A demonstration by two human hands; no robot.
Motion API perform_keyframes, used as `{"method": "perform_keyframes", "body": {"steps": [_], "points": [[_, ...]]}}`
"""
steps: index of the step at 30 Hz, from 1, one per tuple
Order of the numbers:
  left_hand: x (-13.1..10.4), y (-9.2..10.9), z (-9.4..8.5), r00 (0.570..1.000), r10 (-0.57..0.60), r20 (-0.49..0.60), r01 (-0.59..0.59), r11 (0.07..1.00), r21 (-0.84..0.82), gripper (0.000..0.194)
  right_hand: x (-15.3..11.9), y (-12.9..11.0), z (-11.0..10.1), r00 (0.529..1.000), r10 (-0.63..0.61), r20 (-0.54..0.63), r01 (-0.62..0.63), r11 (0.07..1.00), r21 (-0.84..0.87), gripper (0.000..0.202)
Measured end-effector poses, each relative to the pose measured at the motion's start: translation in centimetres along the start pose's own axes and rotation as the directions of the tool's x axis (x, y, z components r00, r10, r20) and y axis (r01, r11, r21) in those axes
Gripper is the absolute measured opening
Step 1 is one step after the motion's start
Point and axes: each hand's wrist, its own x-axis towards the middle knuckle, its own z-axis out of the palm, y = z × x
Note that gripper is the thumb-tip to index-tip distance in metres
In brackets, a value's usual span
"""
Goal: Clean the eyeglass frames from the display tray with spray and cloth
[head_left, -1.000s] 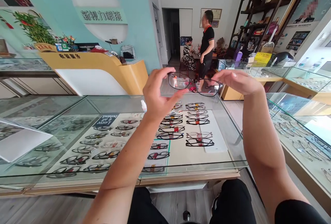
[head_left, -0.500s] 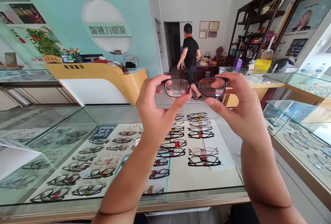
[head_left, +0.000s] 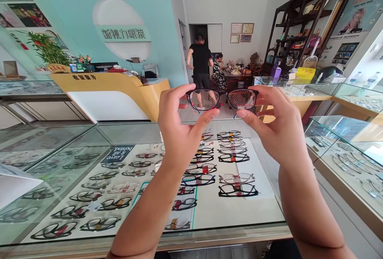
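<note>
A pair of dark-framed eyeglasses is held up between my hands, above the far edge of the glass display case. My left hand pinches the left side of the frame, fingers behind it and thumb below the lens. On the other side, my right hand grips the right end of the frame, with its thumb under that lens. Red lettering shows faintly on the right lens. Below my hands, folded eyeglasses lie in rows in the case, several with red or yellow tags.
The glass display case spans the front. More glass cases stand at the right, and a wood-trimmed counter at the left back. A person in black stands beyond; another person sits at a table.
The person in black has moved left toward the doorway, and the seated person has come into view. The eyeglasses in my hands have shifted slightly left and tilted; both hands keep their hold.
</note>
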Motion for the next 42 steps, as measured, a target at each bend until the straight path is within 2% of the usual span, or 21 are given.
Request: {"method": "perform_keyframes", "body": {"steps": [8,13,22,27,35,42], "points": [[-0.3,-0.5,0.5,0.997,-0.081,0.013,0.082,0.99,-0.113,0.072,-0.2,-0.1,0.2,0.999,0.029,-0.016,-0.029,1.0,0.01,0.055],[-0.3,-0.9,0.7,0.997,-0.079,0.005,0.079,0.984,-0.162,0.068,-0.3,0.0,0.3,0.999,0.039,-0.037,-0.038,0.999,0.015,0.056],[-0.4,-1.7,1.3,0.991,-0.135,0.004,0.134,0.981,-0.137,0.065,-0.1,0.8,0.9,0.998,0.055,-0.028,-0.054,0.998,0.029,0.056],[-0.5,-2.8,1.7,0.988,-0.153,0.018,0.155,0.98,-0.127,0.063,0.3,1.6,1.0,0.997,0.074,0.007,-0.074,0.997,0.012,0.048],[-0.9,-4.0,2.8,0.994,-0.102,-0.03,0.099,0.99,-0.1,0.066,0.4,1.7,1.6,0.998,0.065,-0.022,-0.066,0.997,-0.032,0.047],[-1.5,-4.4,3.8,0.994,-0.064,-0.093,0.056,0.994,-0.09,0.071,0.4,1.6,2.4,0.997,0.075,-0.033,-0.077,0.996,-0.056,0.048]]}}
